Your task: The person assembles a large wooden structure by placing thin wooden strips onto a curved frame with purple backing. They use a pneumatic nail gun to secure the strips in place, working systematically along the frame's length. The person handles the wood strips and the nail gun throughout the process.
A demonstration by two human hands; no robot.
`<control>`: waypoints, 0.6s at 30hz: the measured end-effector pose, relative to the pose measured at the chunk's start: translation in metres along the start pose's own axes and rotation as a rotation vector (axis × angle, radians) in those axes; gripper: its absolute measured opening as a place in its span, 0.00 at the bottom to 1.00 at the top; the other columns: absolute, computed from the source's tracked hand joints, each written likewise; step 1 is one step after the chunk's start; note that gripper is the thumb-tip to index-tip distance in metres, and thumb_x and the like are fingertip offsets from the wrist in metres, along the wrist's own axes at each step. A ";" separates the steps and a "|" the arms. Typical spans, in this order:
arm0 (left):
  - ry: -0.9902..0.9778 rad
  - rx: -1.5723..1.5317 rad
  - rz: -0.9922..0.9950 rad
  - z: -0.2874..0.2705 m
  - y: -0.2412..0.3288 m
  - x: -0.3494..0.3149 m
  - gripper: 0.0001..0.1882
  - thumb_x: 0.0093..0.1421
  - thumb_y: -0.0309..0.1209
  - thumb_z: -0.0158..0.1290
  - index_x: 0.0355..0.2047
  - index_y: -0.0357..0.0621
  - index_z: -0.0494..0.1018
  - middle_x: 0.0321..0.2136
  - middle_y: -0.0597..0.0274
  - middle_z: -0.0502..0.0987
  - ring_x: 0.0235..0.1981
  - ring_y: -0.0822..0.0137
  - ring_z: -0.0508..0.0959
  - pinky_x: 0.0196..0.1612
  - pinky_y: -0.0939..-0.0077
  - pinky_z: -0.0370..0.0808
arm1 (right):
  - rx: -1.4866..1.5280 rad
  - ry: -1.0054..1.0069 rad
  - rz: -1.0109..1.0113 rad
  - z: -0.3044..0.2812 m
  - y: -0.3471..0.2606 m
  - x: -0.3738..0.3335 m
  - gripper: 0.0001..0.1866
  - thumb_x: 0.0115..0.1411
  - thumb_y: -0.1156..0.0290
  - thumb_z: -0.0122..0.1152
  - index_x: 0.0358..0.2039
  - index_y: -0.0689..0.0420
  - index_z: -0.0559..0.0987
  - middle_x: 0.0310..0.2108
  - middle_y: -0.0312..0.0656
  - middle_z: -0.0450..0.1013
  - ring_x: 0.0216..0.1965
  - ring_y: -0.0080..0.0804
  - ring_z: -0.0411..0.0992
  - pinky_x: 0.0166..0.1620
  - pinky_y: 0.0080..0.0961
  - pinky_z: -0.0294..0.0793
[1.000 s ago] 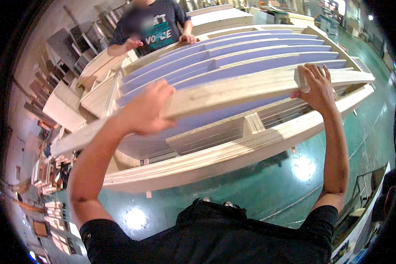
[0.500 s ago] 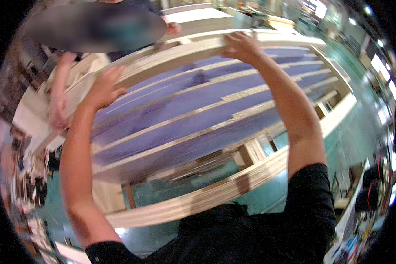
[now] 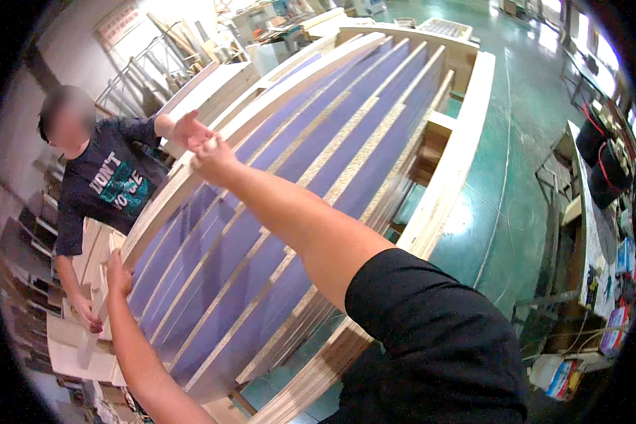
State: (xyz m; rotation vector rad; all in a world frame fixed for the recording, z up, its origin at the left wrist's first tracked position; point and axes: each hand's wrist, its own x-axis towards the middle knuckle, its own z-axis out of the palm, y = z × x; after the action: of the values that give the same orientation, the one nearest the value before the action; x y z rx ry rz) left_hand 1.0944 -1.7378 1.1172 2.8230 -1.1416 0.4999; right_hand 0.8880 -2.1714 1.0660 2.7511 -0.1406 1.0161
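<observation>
A large wooden frame (image 3: pixel 136 244) with a curved light beam (image 3: pixel 300 86) along its far side lies before me, filled with purple-blue panels (image 3: pixel 311 148) between pale strips. With fingers curled over that beam, my right hand (image 3: pixel 215 161) grips it near the middle. Lower left, my left hand (image 3: pixel 119 275) is closed around the beam's near end, its fingers partly hidden by the wood. Across the frame stands a co-worker (image 3: pixel 113 169) in a dark printed T-shirt. One hand of theirs (image 3: pixel 192 131) is spread right beside my right hand; the other hand (image 3: pixel 88 318) hangs near the frame's left corner.
A thick pale side rail (image 3: pixel 459 166) runs along the frame's near right side, over a green floor (image 3: pixel 498 233). Far right stands a cluttered workbench (image 3: pixel 579 261) with black buckets (image 3: pixel 608 166). Behind the co-worker, boards and metal racks (image 3: pixel 138 81) lean against the wall.
My view has turned, so the frame now slants up to the right. My hands have shifted leftward along the beam. The co-worker's hand has come close to my right hand.
</observation>
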 end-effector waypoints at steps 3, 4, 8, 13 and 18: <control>-0.097 -0.108 -0.044 0.010 0.001 0.039 0.35 0.55 0.19 0.59 0.64 0.34 0.62 0.55 0.38 0.73 0.59 0.39 0.72 0.64 0.57 0.67 | -0.097 -0.144 -0.102 -0.048 0.001 -0.005 0.20 0.60 0.60 0.61 0.52 0.51 0.80 0.52 0.46 0.77 0.57 0.49 0.73 0.53 0.72 0.67; -0.134 -0.062 -0.099 0.001 -0.015 0.022 0.34 0.56 0.20 0.59 0.64 0.34 0.63 0.56 0.37 0.74 0.59 0.39 0.72 0.64 0.57 0.68 | -0.001 -0.356 -0.269 -0.083 -0.018 -0.008 0.21 0.53 0.60 0.70 0.48 0.51 0.82 0.48 0.44 0.79 0.54 0.50 0.75 0.53 0.67 0.70; -0.233 0.087 0.072 -0.021 -0.015 -0.031 0.31 0.59 0.23 0.58 0.63 0.35 0.66 0.58 0.36 0.73 0.59 0.40 0.73 0.62 0.56 0.69 | 0.367 -0.812 -0.607 -0.207 -0.020 -0.145 0.25 0.60 0.46 0.61 0.44 0.55 0.80 0.39 0.45 0.80 0.44 0.46 0.80 0.43 0.48 0.77; -0.435 -0.258 0.221 -0.098 0.221 -0.193 0.35 0.53 0.38 0.64 0.60 0.37 0.68 0.54 0.41 0.74 0.56 0.43 0.74 0.60 0.52 0.70 | 0.339 -0.619 -0.288 -0.297 0.099 -0.358 0.51 0.45 0.31 0.71 0.63 0.50 0.69 0.49 0.46 0.76 0.54 0.45 0.74 0.63 0.54 0.63; -0.600 -0.289 0.362 -0.101 0.345 -0.357 0.46 0.53 0.53 0.66 0.66 0.40 0.65 0.58 0.39 0.72 0.58 0.38 0.72 0.59 0.47 0.69 | 0.315 -0.490 -0.267 -0.249 0.130 -0.410 0.45 0.42 0.32 0.73 0.51 0.53 0.73 0.43 0.41 0.75 0.50 0.40 0.75 0.55 0.47 0.69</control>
State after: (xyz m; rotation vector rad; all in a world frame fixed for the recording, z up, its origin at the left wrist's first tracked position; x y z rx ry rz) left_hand 0.5896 -1.7319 1.0759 2.5714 -1.6650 -0.5113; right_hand 0.3990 -2.2353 1.0043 3.1358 0.3352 0.3047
